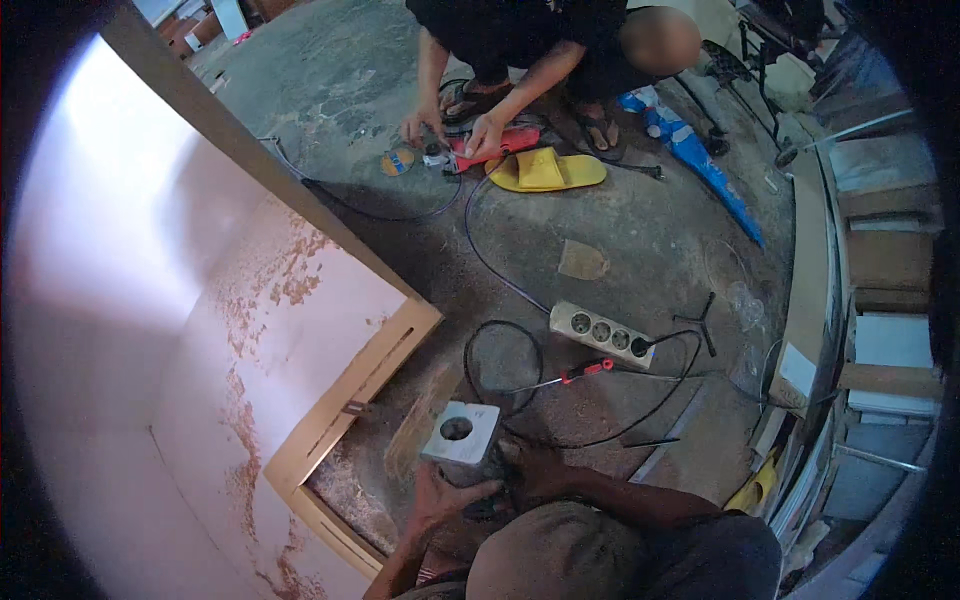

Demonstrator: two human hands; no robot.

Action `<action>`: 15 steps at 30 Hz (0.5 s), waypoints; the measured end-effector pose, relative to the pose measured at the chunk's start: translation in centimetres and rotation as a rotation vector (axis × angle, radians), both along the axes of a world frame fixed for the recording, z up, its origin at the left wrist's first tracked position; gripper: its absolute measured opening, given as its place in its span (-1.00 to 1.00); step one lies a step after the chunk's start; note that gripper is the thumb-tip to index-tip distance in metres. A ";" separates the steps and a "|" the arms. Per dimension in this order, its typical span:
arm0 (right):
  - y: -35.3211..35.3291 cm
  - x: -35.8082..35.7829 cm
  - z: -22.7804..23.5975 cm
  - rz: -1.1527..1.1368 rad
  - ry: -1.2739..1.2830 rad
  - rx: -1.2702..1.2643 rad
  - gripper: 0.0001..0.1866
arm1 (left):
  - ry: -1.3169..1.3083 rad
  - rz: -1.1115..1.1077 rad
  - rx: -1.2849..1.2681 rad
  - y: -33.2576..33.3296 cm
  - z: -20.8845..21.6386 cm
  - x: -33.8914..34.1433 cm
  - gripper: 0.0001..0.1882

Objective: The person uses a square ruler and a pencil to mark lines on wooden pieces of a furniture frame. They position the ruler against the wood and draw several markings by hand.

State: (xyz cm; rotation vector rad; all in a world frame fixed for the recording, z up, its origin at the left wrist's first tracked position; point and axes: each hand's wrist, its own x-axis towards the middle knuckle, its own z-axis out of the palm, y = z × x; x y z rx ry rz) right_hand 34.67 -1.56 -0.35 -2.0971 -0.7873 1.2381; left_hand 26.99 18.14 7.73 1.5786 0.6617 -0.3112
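At the lower middle I hold a trim router (463, 434), its square pale base plate with a round hole turned up. My left hand (446, 498) is closed around the left and near side of its grey body. Close against the other side is my right hand (532, 472), bent in at the router; its fingers are dark and partly hidden. Left of the router lies a large pale panel (345, 345) with a wooden edge. Slots are cut in that edge, and brown wood dust (240, 415) is scattered over the surface.
Ahead, a crouching person's hands (485, 135) are on a red angle grinder (510, 141) beside a yellow slipper (555, 171). A white power strip (601, 335), black cable (467, 362), red screwdriver (587, 371) and black T-handle tool (705, 325) lie on the floor. Stacked boards (890, 260) line the right.
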 end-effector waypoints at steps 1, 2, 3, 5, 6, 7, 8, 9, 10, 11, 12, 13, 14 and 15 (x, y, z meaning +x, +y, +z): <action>0.0 0.2 0.3 -0.004 -0.028 0.015 -0.12 | -0.032 -0.018 0.030 -0.3 0.1 0.8 -0.05; 0.1 0.3 0.4 -0.005 -0.047 0.044 -0.11 | -0.060 -0.034 0.067 -0.2 -0.1 1.1 -0.04; 0.1 0.3 0.4 -0.002 -0.065 0.074 -0.10 | -0.087 -0.049 0.103 -0.3 -0.1 1.5 -0.04; 0.2 0.3 0.3 -0.001 -0.119 0.151 -0.08 | -0.081 -0.045 0.092 -1.3 0.3 2.4 -0.04; 0.3 0.2 0.3 -0.001 -0.159 0.201 -0.07 | -0.057 -0.055 0.073 -1.7 0.2 2.3 -0.03; 0.3 0.2 0.3 0.003 -0.210 0.256 -0.06 | -0.035 -0.065 0.057 -2.1 0.0 2.4 -0.03; -0.2 0.3 0.3 0.000 -0.258 0.326 -0.05 | 0.009 -0.088 0.030 -2.2 -0.9 2.1 -0.02; -0.8 0.4 0.2 -0.026 -0.277 0.388 -0.04 | -0.018 -0.132 -0.008 -2.3 -0.1 2.6 -0.06; -1.4 0.5 0.0 -0.069 -0.275 0.435 -0.03 | -0.045 -0.175 -0.048 -2.5 0.8 3.1 -0.10; -2.0 0.8 0.0 -0.128 -0.251 0.449 -0.02 | -0.081 -0.216 -0.095 -2.7 1.7 3.9 -0.14; -3.0 1.1 0.1 -0.212 -0.199 0.444 -0.01 | -0.130 -0.192 -0.159 -3.2 2.1 4.1 -0.18; -3.8 0.9 -0.1 -0.355 -0.065 0.416 -0.06 | -0.180 -0.168 -0.224 -3.5 2.2 4.1 -0.22; -4.0 0.9 -0.6 -0.509 0.072 0.421 -0.10 | -0.220 -0.205 -0.129 -3.5 1.3 3.6 -0.23; -4.8 1.4 -0.9 -0.604 0.085 0.405 -0.22 | -0.271 -0.241 -0.048 -3.5 0.0 2.9 -0.24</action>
